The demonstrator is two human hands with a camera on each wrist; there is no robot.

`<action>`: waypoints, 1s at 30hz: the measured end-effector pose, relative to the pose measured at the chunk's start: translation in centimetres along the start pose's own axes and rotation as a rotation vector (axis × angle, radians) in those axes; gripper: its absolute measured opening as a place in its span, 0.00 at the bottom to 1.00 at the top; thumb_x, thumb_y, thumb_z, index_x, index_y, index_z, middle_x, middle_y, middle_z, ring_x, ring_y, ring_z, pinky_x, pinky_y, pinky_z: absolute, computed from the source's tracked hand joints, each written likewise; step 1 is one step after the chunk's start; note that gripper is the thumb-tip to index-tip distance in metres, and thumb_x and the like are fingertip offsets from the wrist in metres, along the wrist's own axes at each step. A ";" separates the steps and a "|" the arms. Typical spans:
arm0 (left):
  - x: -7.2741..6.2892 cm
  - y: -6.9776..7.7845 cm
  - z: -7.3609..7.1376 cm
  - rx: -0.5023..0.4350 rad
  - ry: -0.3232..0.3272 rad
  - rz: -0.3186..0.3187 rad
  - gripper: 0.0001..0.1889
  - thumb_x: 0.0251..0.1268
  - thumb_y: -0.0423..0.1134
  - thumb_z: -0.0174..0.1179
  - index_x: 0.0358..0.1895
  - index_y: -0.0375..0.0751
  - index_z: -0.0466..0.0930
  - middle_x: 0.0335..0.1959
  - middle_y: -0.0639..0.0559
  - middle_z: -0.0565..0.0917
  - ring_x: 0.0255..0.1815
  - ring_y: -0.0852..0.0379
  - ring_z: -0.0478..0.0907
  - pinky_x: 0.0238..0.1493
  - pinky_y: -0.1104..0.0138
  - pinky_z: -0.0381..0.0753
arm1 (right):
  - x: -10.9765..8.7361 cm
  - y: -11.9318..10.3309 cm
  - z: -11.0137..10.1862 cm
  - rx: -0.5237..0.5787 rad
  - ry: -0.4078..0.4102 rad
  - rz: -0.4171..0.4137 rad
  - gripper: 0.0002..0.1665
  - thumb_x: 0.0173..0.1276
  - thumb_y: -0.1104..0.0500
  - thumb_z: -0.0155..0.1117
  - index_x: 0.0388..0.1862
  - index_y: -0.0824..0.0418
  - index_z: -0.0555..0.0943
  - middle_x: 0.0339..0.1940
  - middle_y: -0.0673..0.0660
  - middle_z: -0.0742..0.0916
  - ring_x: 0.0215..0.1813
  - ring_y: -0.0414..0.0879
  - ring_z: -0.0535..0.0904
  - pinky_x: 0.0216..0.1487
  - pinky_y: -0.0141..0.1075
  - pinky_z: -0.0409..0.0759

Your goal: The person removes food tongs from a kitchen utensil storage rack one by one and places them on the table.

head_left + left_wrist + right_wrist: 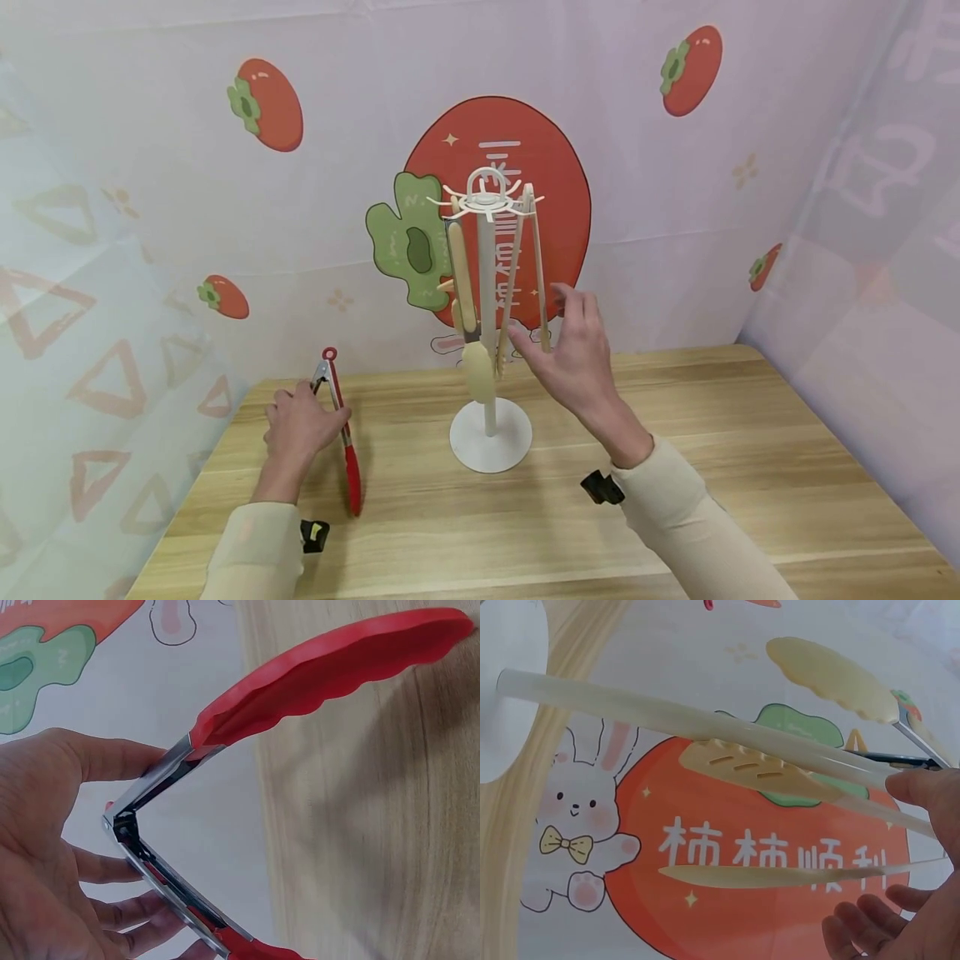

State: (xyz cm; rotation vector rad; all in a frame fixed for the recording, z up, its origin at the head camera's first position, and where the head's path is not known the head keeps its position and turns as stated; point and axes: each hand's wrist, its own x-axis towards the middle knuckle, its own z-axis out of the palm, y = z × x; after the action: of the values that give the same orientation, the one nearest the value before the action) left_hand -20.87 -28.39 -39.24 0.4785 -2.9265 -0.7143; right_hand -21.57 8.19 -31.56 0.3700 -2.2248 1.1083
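Note:
My left hand (300,425) holds a pair of red-tipped metal tongs (353,482) at the left of the table. The left wrist view shows thumb and fingers on opposite arms of these spread tongs (330,671). From a white rack (487,283) in the middle hang beige tongs (541,287) on the right side and cream-headed metal tongs (478,372) on the left. Around the beige tongs' two arms, my right hand (577,358) spreads its thumb and fingers without gripping. In the right wrist view the beige tongs (757,769) have a slotted head.
The rack stands on a round white base (491,458), with a ring of hooks (486,202) at its top. Below lies a wood-grain table (637,517). A cloth backdrop (637,208) with printed persimmons rises behind the table's far edge.

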 end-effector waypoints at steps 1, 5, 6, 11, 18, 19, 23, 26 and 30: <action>0.0 0.0 0.0 0.003 -0.004 -0.004 0.41 0.61 0.51 0.64 0.66 0.20 0.62 0.58 0.16 0.61 0.58 0.19 0.60 0.42 0.28 0.70 | 0.0 0.0 0.0 0.002 0.002 0.003 0.44 0.62 0.46 0.76 0.68 0.68 0.69 0.53 0.63 0.74 0.51 0.55 0.72 0.42 0.47 0.73; 0.2 -0.2 0.2 0.010 -0.024 -0.014 0.39 0.60 0.50 0.64 0.62 0.19 0.64 0.55 0.17 0.63 0.55 0.20 0.61 0.41 0.29 0.71 | 0.1 0.0 0.2 0.002 0.014 0.010 0.44 0.62 0.46 0.76 0.68 0.68 0.69 0.52 0.63 0.74 0.50 0.54 0.72 0.40 0.46 0.72; 0.2 -0.3 0.2 0.011 -0.030 -0.015 0.38 0.60 0.50 0.64 0.60 0.19 0.65 0.54 0.18 0.64 0.55 0.21 0.62 0.40 0.29 0.71 | 0.1 0.0 0.3 0.001 0.018 0.010 0.44 0.62 0.46 0.76 0.68 0.68 0.69 0.52 0.63 0.74 0.50 0.54 0.72 0.40 0.46 0.72; 0.3 -0.6 0.4 0.029 -0.058 -0.016 0.33 0.61 0.49 0.65 0.54 0.20 0.69 0.51 0.19 0.66 0.52 0.21 0.63 0.36 0.33 0.73 | 0.1 0.0 0.6 -0.004 0.044 0.012 0.44 0.61 0.46 0.76 0.68 0.69 0.69 0.51 0.63 0.75 0.48 0.54 0.72 0.38 0.45 0.72; 0.5 -1.2 0.9 0.061 -0.088 -0.019 0.28 0.62 0.50 0.65 0.44 0.23 0.73 0.46 0.21 0.69 0.47 0.23 0.67 0.30 0.38 0.74 | -0.1 0.1 1.0 0.000 0.055 0.023 0.44 0.62 0.47 0.75 0.68 0.69 0.69 0.51 0.64 0.75 0.48 0.54 0.72 0.39 0.44 0.71; 0.6 -1.3 1.0 0.065 -0.094 -0.018 0.27 0.62 0.50 0.65 0.43 0.23 0.73 0.45 0.22 0.69 0.46 0.23 0.68 0.30 0.39 0.74 | -0.1 0.1 1.1 0.000 0.054 0.023 0.44 0.62 0.47 0.75 0.68 0.70 0.68 0.51 0.64 0.75 0.48 0.54 0.72 0.39 0.45 0.71; 0.8 -1.7 1.3 0.080 -0.113 -0.019 0.26 0.61 0.51 0.66 0.39 0.25 0.74 0.39 0.26 0.72 0.43 0.23 0.71 0.28 0.39 0.74 | -0.1 0.2 1.3 -0.008 0.052 0.015 0.45 0.62 0.47 0.76 0.68 0.70 0.68 0.52 0.66 0.75 0.48 0.55 0.72 0.39 0.45 0.72; 0.9 -1.8 1.4 0.084 -0.123 -0.027 0.25 0.61 0.51 0.66 0.38 0.26 0.74 0.36 0.29 0.73 0.42 0.24 0.72 0.28 0.39 0.74 | 0.0 0.2 1.4 -0.012 0.048 0.013 0.45 0.62 0.47 0.76 0.68 0.70 0.68 0.52 0.66 0.74 0.49 0.55 0.72 0.39 0.44 0.73; 0.9 -1.8 1.4 0.088 -0.138 -0.047 0.23 0.60 0.50 0.66 0.35 0.29 0.74 0.36 0.31 0.73 0.43 0.25 0.71 0.30 0.39 0.74 | 0.1 0.1 1.5 -0.012 0.039 0.018 0.45 0.62 0.47 0.76 0.68 0.70 0.68 0.52 0.65 0.74 0.49 0.55 0.72 0.39 0.44 0.73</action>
State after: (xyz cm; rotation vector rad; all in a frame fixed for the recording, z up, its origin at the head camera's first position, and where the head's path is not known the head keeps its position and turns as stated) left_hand -21.46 -29.55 -41.31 0.5283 -3.0962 -0.6510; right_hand -22.27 7.06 -32.26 0.3214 -2.2038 1.1026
